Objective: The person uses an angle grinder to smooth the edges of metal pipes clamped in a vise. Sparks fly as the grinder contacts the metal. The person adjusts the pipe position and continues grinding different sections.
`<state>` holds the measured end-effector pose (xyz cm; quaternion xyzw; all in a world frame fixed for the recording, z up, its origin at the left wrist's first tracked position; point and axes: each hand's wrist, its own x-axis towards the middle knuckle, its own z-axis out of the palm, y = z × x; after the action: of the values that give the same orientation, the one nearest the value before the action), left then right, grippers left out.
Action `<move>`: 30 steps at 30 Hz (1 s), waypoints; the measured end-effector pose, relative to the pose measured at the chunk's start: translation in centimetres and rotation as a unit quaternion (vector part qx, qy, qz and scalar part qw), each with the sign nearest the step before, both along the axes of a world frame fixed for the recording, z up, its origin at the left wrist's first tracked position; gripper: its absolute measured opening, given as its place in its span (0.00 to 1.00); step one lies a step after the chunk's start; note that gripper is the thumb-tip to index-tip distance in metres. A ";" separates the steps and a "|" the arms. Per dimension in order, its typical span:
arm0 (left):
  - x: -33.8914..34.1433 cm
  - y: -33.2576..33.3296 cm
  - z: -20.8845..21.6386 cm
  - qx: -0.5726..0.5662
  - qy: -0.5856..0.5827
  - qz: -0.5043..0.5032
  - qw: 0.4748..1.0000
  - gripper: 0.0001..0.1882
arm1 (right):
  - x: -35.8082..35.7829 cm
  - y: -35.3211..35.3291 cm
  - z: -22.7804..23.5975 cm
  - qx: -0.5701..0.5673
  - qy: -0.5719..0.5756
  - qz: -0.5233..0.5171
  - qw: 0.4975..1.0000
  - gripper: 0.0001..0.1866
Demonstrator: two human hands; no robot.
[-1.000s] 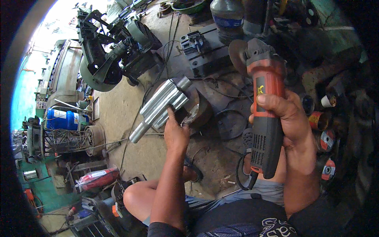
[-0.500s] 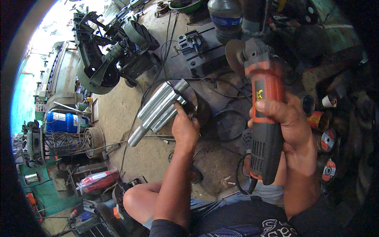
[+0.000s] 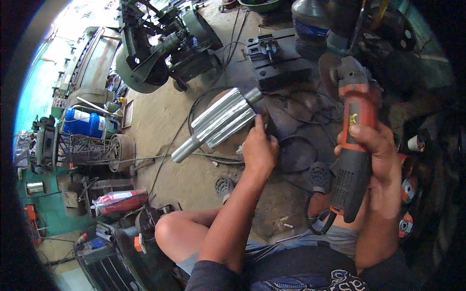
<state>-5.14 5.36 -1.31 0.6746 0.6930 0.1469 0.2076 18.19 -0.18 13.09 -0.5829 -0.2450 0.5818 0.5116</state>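
My right hand is wrapped round the red and black body of an angle grinder, thumb across its front. The grinder stands upright in the air, its disc at the top left and its cord leaving the bottom. To its left, a shiny toothed metal shaft lies slanted on a round, dark support. My left hand is beside the shaft's right end, index finger stretched out and its tip against the toothed part. The other fingers are partly curled and partly hidden; I see nothing held in them.
Cables loop over the floor round the support. A machine vise stands beyond, beside a large bottle. Heavy machinery is at the far left. A blue bucket and a red wrapped bundle lie left; grinding discs lie right.
The whole view has shifted, so most things appear farther right or lower. My left fingertip has slid from the top of the teeth to their right end edge. The grinder stays raised.
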 end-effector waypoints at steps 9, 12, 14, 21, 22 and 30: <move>-8.3 -3.1 1.3 -0.090 0.111 0.034 0.989 0.57 | -1.4 -0.1 -0.7 0.017 -0.022 -0.001 1.000 0.28; -10.5 -3.2 0.5 -0.154 0.132 0.038 0.979 0.60 | -2.4 0.4 -0.7 -0.003 -0.026 0.002 1.000 0.28; -11.0 -3.7 -0.3 -0.137 0.091 0.037 0.986 0.60 | -3.2 0.6 -0.6 0.001 -0.019 0.019 1.000 0.27; -10.7 -7.9 -0.1 -0.175 0.027 -0.046 0.983 0.50 | -6.3 0.8 -1.5 -0.006 -0.077 0.077 0.994 0.26; -10.2 -9.2 0.5 -0.191 -0.050 -0.056 0.979 0.48 | -6.9 0.8 -2.2 -0.004 -0.090 0.091 0.992 0.26; -5.4 -15.9 3.9 -0.362 -0.546 -0.048 0.754 0.64 | -11.8 -2.1 -8.3 0.032 -0.230 0.209 0.950 0.31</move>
<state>-10.57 -10.50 2.55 0.3867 0.4296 0.2183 0.7863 6.38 -2.26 4.79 -0.6201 -0.4909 0.5179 0.3260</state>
